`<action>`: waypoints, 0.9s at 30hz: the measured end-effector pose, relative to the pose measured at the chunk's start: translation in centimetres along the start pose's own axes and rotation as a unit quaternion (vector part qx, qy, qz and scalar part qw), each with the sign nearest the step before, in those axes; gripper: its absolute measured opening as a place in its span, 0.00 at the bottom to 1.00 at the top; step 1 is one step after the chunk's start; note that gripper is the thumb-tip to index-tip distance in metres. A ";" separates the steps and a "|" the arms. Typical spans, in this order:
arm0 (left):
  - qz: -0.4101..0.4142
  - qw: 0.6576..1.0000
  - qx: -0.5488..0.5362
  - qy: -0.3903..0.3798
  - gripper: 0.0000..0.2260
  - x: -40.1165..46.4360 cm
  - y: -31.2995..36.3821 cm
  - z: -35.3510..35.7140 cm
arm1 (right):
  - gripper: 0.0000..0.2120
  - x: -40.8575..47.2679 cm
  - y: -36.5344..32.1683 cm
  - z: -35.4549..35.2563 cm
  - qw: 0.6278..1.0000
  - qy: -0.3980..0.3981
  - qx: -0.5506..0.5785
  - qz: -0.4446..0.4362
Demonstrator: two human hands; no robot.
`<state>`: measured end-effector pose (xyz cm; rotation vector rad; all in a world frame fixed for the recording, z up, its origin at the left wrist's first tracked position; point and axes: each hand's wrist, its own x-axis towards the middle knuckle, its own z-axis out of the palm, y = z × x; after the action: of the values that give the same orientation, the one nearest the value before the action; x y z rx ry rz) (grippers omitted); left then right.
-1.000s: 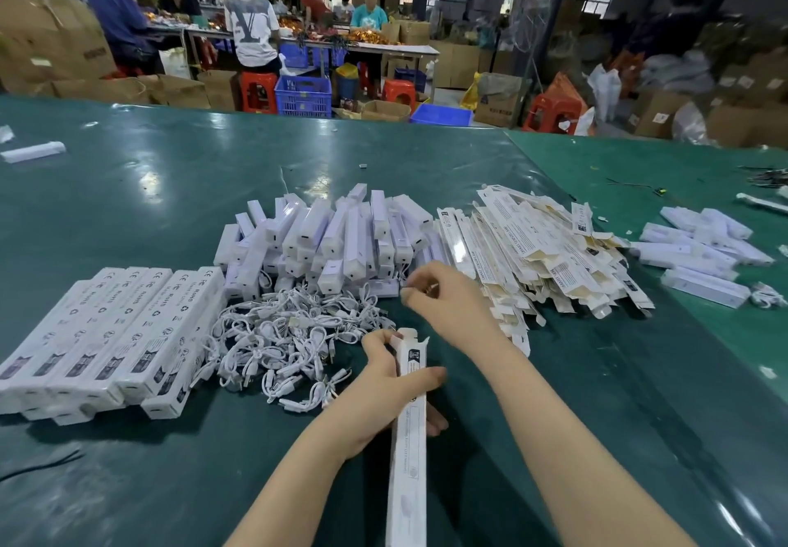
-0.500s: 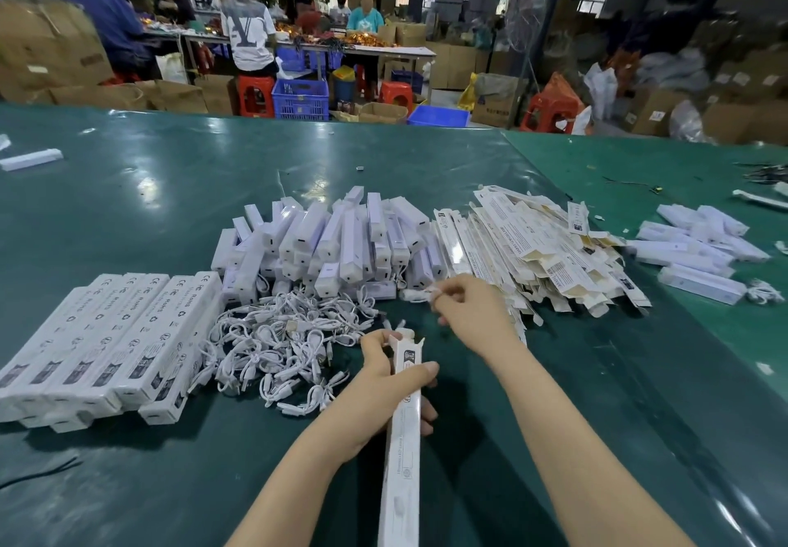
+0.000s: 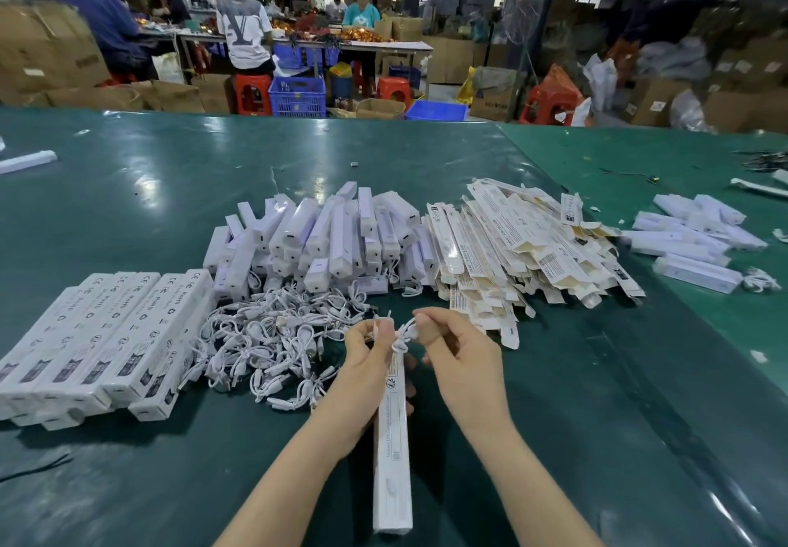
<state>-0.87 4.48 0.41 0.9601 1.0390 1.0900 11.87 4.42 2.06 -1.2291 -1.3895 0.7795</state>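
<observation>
The long white box (image 3: 392, 452) pointed straight away from the person over the tabletop (image 3: 597, 418), and the left hand (image 3: 362, 359) gripped its far, open end. The right hand (image 3: 460, 354) pinched a coiled white cable (image 3: 403, 335) right at that mouth, in line with the box's length.

The table (image 3: 170, 205) has a smooth green cover, glossy enough to mirror the lights. The near box (image 3: 392, 440) is white printed card with a slight sheen, as are the left boxes (image 3: 106, 333). The cable (image 3: 401, 338) is smooth white plastic. The right cartons (image 3: 511, 243) are matt card, and the far bars (image 3: 324, 235) are satin white plastic.
</observation>
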 end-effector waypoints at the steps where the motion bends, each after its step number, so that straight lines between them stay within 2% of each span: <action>1: 0.011 1.000 0.006 0.001 0.21 0.0 -0.2 0.1 | 0.06 -0.3 0.0 0.3 0.999 0.025 -0.013 -0.022; 5: 0.045 0.999 0.028 0.005 0.21 0.0 -0.5 0.2 | 0.05 -0.7 0.1 0.8 0.997 0.064 -0.025 -0.045; 8: 0.050 0.997 0.029 0.057 0.14 0.6 -0.7 0.2 | 0.05 -1.1 0.2 0.8 0.994 0.042 -0.040 -0.095; 9: 0.046 0.995 0.039 0.075 0.12 0.7 -0.9 0.2 | 0.06 -1.3 0.1 0.8 0.995 0.027 -0.029 -0.094; 11: 0.051 0.993 0.073 0.073 0.09 0.5 -1.2 0.1 | 0.15 -1.4 0.0 0.7 0.998 -0.011 -0.006 -0.068; 13: 0.051 0.994 0.070 0.065 0.12 0.1 -1.0 0.1 | 0.19 -1.4 0.0 0.8 0.998 -0.029 -0.006 -0.052; 15: 0.054 0.995 0.067 0.053 0.17 -0.1 -0.8 0.2 | 0.15 -1.4 0.0 0.8 0.998 -0.022 0.002 -0.054; 18: 0.048 0.997 0.066 0.016 0.21 -0.3 -0.4 0.1 | 0.12 -1.0 -0.3 0.5 0.998 -0.020 0.046 -0.030; 21: 0.031 0.997 0.046 -0.054 0.15 -1.0 0.3 0.1 | 0.08 0.0 -0.9 -0.9 0.990 -0.024 0.130 0.038; 27: -0.045 0.974 0.072 -0.211 0.23 -1.8 0.7 -0.5 | 0.07 1.0 -0.9 -4.5 0.991 -0.069 0.109 0.028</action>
<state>-1.77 2.93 1.29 1.1878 0.8069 0.7005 16.04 4.36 4.13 -1.0628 -1.3453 1.0437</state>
